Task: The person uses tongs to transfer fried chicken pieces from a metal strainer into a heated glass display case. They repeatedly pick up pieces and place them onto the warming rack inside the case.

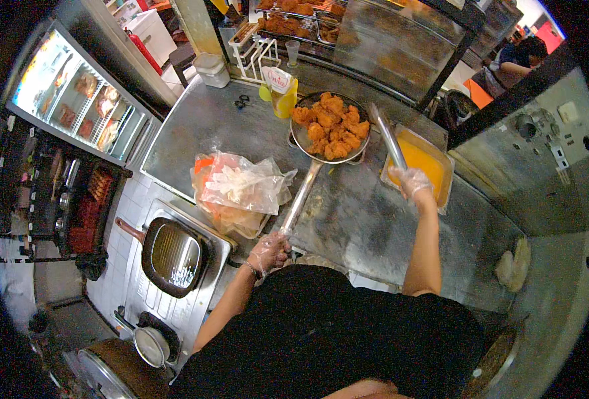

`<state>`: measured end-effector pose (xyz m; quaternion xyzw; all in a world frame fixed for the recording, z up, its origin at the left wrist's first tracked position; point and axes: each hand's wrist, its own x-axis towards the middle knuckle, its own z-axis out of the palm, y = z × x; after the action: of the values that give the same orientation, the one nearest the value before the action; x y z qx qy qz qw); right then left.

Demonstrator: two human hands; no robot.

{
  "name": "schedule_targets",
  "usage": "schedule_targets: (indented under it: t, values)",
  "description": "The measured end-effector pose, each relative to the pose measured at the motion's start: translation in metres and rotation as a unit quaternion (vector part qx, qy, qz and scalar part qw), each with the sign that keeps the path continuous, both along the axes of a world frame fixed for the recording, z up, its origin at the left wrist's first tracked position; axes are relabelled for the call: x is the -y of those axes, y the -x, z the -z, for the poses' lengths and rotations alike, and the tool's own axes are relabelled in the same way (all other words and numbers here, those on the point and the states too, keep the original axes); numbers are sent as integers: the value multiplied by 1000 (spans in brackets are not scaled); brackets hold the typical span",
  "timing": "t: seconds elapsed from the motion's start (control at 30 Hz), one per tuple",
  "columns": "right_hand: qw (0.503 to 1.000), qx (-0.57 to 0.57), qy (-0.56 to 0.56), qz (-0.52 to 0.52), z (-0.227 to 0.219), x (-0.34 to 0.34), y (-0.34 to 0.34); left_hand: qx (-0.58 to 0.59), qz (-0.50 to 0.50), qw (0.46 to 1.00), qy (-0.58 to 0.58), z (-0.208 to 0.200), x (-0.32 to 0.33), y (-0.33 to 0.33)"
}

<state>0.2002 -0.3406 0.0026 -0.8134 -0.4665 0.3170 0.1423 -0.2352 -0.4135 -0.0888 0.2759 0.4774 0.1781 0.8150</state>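
My left hand (268,254), in a clear plastic glove, is closed around the metal handle of a round, long-handled strainer (306,187). Pieces of fried chicken (333,126) are heaped in it. My right hand (414,184), also gloved, grips metal tongs (390,139) that point away from me. The tongs and hand are above the left side of a rectangular tray of orange-yellow sauce (422,154); their tips are apart from the chicken. Just left of the strainer stands a yellow and white pouch (282,93). Clear and orange plastic bags (241,189) lie beside the strainer's handle.
A steel worktop (354,219) bears these things. At left, a square pan (172,256) of oil and a small saucepan (151,346) sit on a stove. Behind the worktop is a display case (401,40) with fried chicken. Small black scissors (242,102) lie near the back.
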Motion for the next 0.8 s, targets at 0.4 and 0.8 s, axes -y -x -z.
schedule_targets:
  t: [0.4,0.8]
  values:
    - [918,-358,-12,168,42,39,57,88,-36,995,33,29,10,2]
    - [961,-257,-1,97,79,-6,65,40,6,999,19,21,10,-7]
